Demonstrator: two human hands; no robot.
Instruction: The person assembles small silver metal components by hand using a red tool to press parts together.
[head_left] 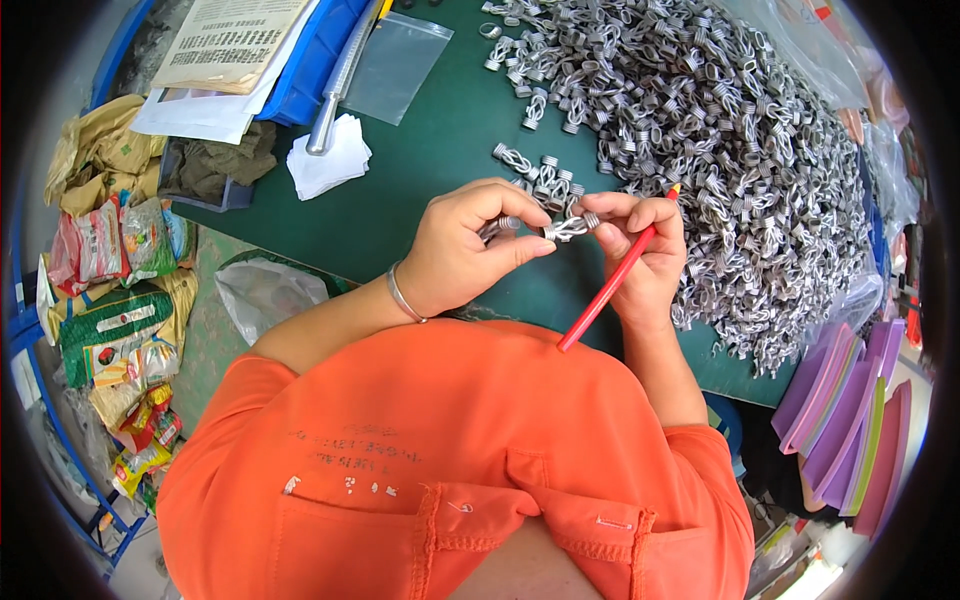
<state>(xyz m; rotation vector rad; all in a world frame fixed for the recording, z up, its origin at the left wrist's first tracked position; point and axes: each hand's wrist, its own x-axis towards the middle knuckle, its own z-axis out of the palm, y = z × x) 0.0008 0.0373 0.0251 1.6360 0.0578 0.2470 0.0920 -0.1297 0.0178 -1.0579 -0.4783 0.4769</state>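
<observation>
Between my two hands, over the near part of the green table, is a small silver metal piece [571, 230] with twisted loops and ribbed ends. The thumb and fingers of my left hand [462, 243] close on its left end. A second ribbed metal piece [497, 228] shows within the curl of that hand's fingers. My right hand [645, 262] pinches the right end and also carries a slim red pencil [612, 290] slanting through its fingers, yellowish tip up. A few similar loose pieces [548, 182] lie just beyond my fingertips.
A big heap of looped metal pieces [720, 150] covers the table's right side. White paper slips [330, 158], a clear plastic bag [398, 68] and a blue tray [312, 62] lie at the far left. Purple foam sheets [835, 400] stand at right; packets [120, 250] sit at left.
</observation>
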